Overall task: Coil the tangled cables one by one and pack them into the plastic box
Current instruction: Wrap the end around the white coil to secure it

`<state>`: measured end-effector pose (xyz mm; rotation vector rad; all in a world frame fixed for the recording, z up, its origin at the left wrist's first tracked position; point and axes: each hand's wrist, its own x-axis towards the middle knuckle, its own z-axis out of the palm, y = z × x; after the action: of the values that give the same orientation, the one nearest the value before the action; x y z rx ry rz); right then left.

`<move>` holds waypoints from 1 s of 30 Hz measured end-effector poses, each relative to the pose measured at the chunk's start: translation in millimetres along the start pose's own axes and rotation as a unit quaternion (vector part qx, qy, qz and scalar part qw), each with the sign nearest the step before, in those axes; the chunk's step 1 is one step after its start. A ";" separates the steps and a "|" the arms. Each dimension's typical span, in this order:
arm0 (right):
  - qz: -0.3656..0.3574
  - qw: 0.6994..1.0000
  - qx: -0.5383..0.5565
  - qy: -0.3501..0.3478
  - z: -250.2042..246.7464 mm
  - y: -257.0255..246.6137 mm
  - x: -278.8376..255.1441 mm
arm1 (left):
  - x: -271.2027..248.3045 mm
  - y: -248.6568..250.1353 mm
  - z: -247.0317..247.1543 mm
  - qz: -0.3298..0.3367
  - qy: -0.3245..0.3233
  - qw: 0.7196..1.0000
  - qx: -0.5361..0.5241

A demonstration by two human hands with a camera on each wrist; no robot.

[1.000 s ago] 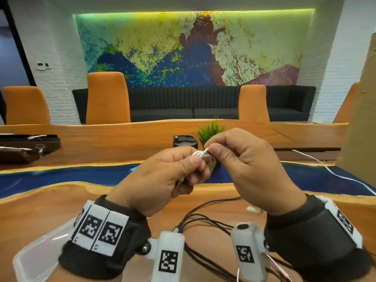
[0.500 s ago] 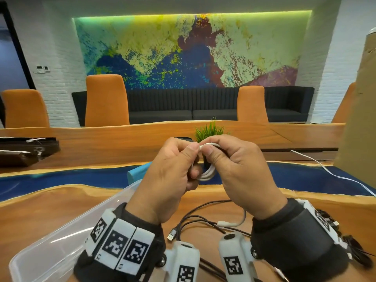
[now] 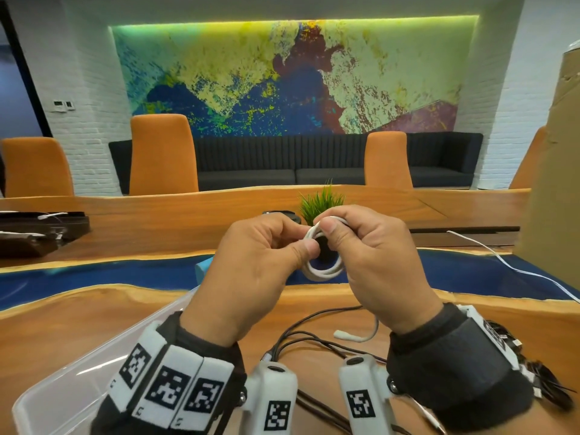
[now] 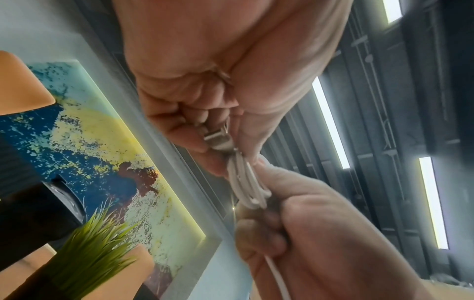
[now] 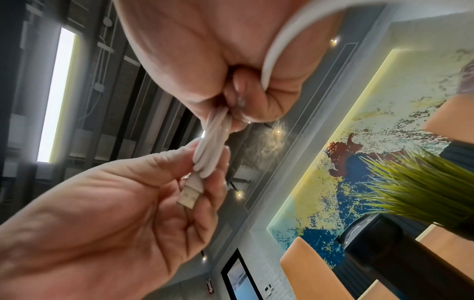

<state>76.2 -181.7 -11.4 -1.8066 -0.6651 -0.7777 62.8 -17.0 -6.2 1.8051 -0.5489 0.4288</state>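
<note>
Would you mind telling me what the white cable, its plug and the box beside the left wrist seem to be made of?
White cable: smooth, matte rubbery plastic, judging by its tight, soft loops. Plug: shiny silvery tip, likely metal, on a white plastic body. Box: clear glossy plastic; the wooden table shows through it.

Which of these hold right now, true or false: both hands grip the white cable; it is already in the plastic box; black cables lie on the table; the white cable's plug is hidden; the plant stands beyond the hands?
1. Both the left hand and the right hand grip the white cable. True.
2. It is in the plastic box. False: it is held above the table.
3. Black cables lie on the table. True.
4. Its plug is hidden. False: it shows at the left fingers.
5. The plant stands beyond the hands. True.
</note>
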 end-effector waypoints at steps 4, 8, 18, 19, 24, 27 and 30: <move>0.062 0.994 0.048 -0.074 -2.5 0.1 1.3 | 3.4 -0.7 -18.9 -0.017 0.044 0.999 -0.015; 0.059 0.989 -0.060 -0.125 -18.0 6.9 2.9 | 11.6 -11.3 -45.5 -0.058 0.115 0.991 -0.037; 0.097 0.967 -0.231 -0.051 -13.8 26.0 3.6 | 8.3 -3.3 -30.9 -0.085 0.040 0.980 -0.177; 0.116 0.980 -0.159 -0.010 -14.9 25.7 4.7 | 7.7 -2.6 -28.3 -0.084 0.029 0.978 -0.190; 0.179 0.963 0.193 0.051 -17.7 6.7 8.4 | 7.1 -1.8 -25.2 -0.073 0.006 0.972 -0.223; 0.193 0.938 0.288 0.024 -17.4 0.9 8.3 | 7.2 -2.1 -25.6 -0.070 0.003 0.969 -0.237; 0.225 0.906 0.357 -0.026 -13.5 -1.8 5.8 | 6.8 -2.8 -22.3 -0.063 -0.008 0.965 -0.254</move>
<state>75.8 -193.3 -2.2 -1.2229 -0.4523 -0.1295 69.7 4.0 1.8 1.3393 -0.4980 0.1643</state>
